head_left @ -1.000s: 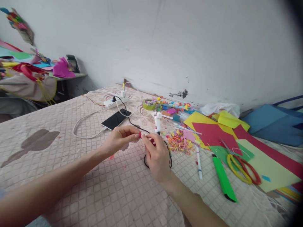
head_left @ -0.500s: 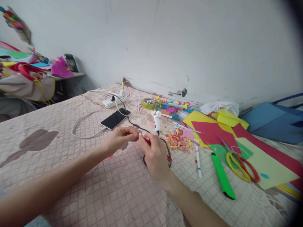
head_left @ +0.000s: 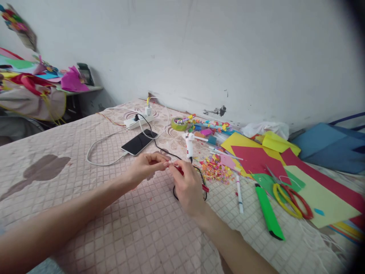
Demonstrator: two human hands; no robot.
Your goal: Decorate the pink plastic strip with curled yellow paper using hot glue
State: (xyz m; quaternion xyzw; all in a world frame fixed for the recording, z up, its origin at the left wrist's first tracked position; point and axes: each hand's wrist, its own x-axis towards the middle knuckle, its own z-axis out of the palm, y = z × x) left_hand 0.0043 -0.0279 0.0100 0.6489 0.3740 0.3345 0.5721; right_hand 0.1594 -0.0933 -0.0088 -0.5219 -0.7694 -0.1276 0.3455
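In the middle of the view my two hands meet fingertip to fingertip, just above the quilted cover. My left hand [head_left: 146, 166] is closed in a pinch; whatever small piece lies between its fingertips is too small to tell. My right hand [head_left: 186, 184] is also closed, wrapped round a slim red stick-like thing [head_left: 205, 188] whose end shows past the palm. Most of that red thing is hidden by the fingers. Just beyond my right hand stands a white glue gun [head_left: 189, 145], its black cord looping behind the hand.
A phone [head_left: 139, 142] and a power strip [head_left: 138, 121] with cables lie at the back left. To the right are paper scraps [head_left: 216, 169], a marker [head_left: 239, 194], a green cutter [head_left: 269, 213], scissors [head_left: 291, 201] and coloured sheets [head_left: 256, 161]. A tape roll [head_left: 179, 125] sits near the wall.
The red thing showed between the fingers half a second ago; now less of it is visible there. My hands have barely shifted and stay together.
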